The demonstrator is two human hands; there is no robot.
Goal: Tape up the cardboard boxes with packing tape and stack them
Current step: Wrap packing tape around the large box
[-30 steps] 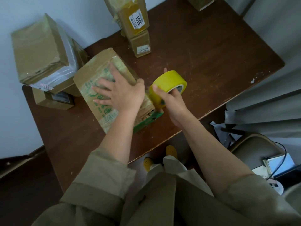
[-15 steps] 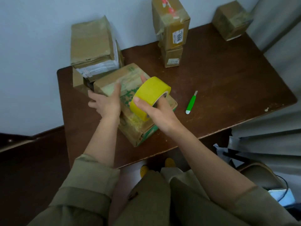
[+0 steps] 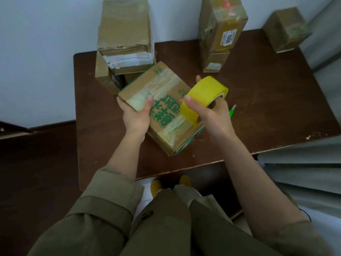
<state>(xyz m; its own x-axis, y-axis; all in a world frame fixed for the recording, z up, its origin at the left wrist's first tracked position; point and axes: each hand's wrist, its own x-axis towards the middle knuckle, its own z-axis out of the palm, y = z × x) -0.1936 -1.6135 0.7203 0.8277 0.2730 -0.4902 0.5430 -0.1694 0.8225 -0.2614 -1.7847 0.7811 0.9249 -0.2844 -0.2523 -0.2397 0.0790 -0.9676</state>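
Observation:
A cardboard box with green print (image 3: 167,100) lies flat in the middle of the brown table (image 3: 267,108), with clear tape across its top. My left hand (image 3: 136,115) grips the box's near left corner, thumb on top. My right hand (image 3: 208,111) holds a yellow roll of packing tape (image 3: 202,99) just above the box's right side, thumb on the roll's outer face and fingers through its core. A strip of tape seems to run from the roll down to the box.
A stack of taped boxes (image 3: 125,37) stands at the back left against the wall. Another stack of two boxes (image 3: 221,32) is at the back centre, and a small box (image 3: 286,28) at the back right. A green cutter (image 3: 232,111) lies right of my right hand.
My left hand has slid from the top of the box to its near left corner. The roll has moved along the box's top toward its right side. The camera view shifted.

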